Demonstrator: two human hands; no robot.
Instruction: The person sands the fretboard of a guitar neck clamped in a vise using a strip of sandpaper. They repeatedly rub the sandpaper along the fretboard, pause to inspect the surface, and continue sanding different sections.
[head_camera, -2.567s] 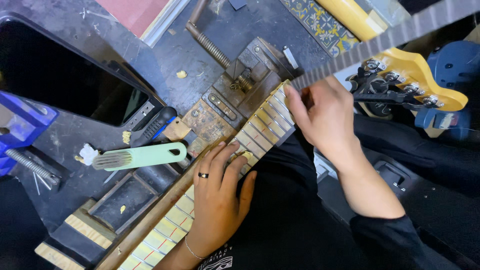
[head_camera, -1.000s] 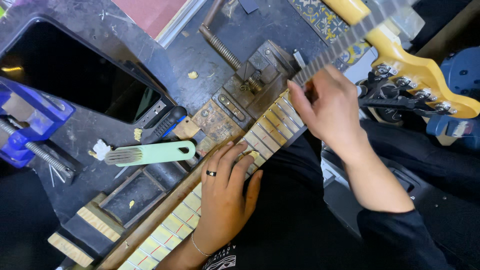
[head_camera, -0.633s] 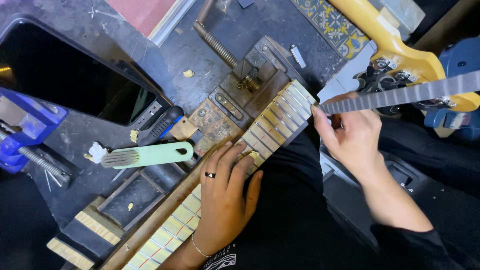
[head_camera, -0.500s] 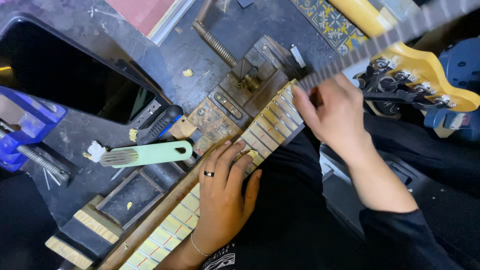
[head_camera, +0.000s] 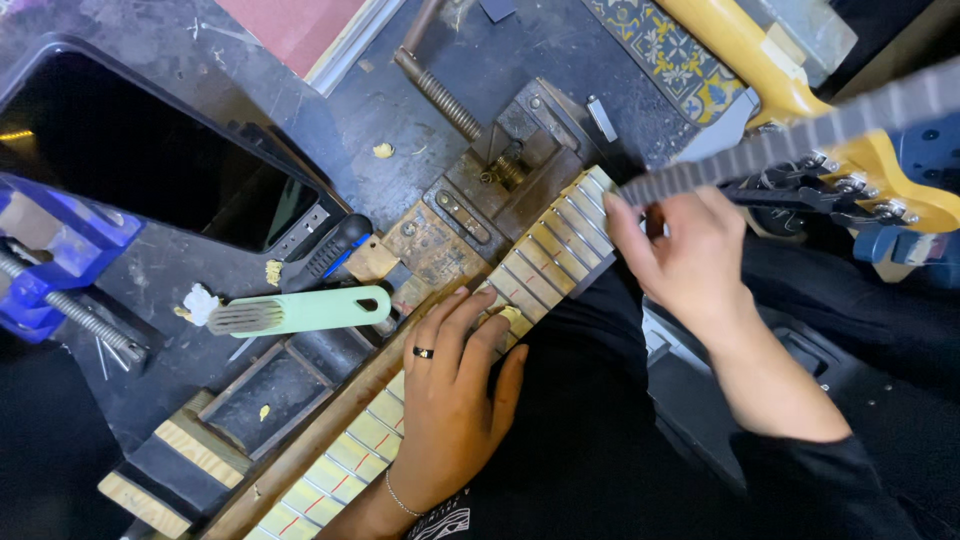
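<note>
1. while the left hand lies flat, fingers spread and gripping nothing, on the fretted guitar neck, steady downward weight there looks wise, so the neck cannot shift on the workbench.
2. the right hand has its fingers closed round a long dark file at the neck's far end; level, even strokes would likely suit it.
3. the neck is pale wood crossed by thin metal frets.
4. a mint-green brush lies near the neck on the scuffed dark bench.
</note>
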